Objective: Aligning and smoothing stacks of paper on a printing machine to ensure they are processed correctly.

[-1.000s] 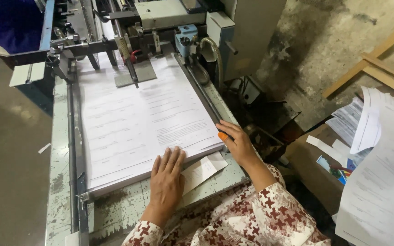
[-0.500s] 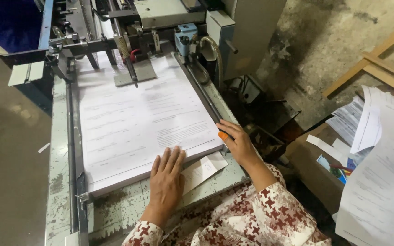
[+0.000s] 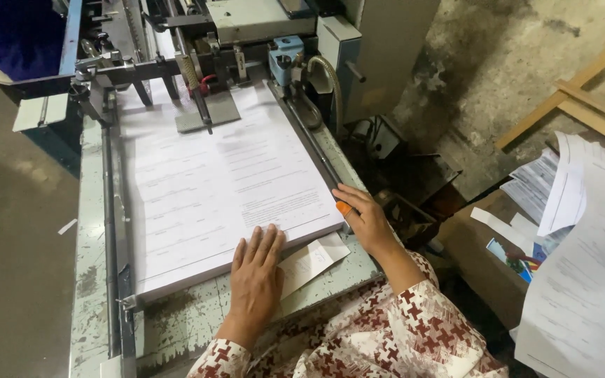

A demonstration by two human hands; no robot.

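Note:
A thick stack of printed white sheets [image 3: 211, 189] lies on the pale green feed table [image 3: 92, 280] of a printing machine. My left hand [image 3: 257, 276] rests flat with fingers spread on the stack's near edge, partly over a loose slip of paper [image 3: 313, 260]. At the stack's near right corner, my right hand [image 3: 362, 218] presses against the side of the pile, its fingers curled on the edge. Neither hand grips anything. My sleeves are patterned red and white.
The machine's feeder head [image 3: 246, 49] with rods, a hose and a blue part sits at the stack's far end. A metal side rail [image 3: 110, 231] runs along the left. Loose printed sheets [image 3: 582, 280] and a cardboard box [image 3: 488, 259] lie at the right. Wooden slats [image 3: 575, 98] rest on the concrete floor.

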